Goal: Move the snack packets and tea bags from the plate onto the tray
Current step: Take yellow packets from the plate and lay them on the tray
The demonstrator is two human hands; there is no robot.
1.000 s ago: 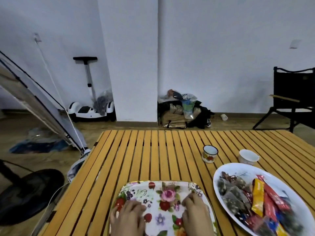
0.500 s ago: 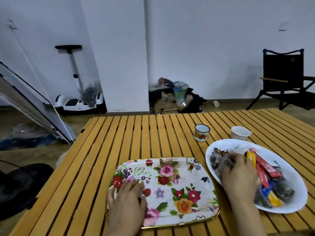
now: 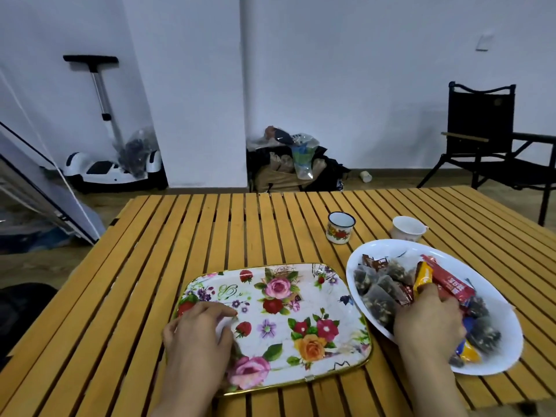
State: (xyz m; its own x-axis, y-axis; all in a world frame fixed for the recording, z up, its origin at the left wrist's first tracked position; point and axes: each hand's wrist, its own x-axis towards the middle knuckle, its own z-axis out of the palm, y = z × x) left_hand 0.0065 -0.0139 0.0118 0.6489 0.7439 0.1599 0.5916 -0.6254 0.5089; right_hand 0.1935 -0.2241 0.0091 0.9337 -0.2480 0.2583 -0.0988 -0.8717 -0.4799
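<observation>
The floral tray (image 3: 301,299) lies on the slatted table in front of me with nothing on it. My left hand (image 3: 198,335) rests on its left part, fingers spread, holding nothing. Just right of the tray stands a white plate (image 3: 391,246) heaped with dark mesh tea bags (image 3: 377,296) and snack packets: an orange one (image 3: 422,273), a long red one (image 3: 451,284) and blue ones partly hidden. My right hand (image 3: 427,322) is down in the pile, thumb between the orange and red packets, fingers curled over the red one.
A small enamel cup with flowers (image 3: 341,231) and a white cup (image 3: 406,228) stand on the wooden table (image 3: 210,236) behind the plate. Beyond the table are a black folding chair (image 3: 481,139), bags on the floor (image 3: 288,167) and a white scooter (image 3: 105,167).
My right hand left the tray, crossed to the plate and closed its fingers into the packets. My left hand stayed on the tray's left side.
</observation>
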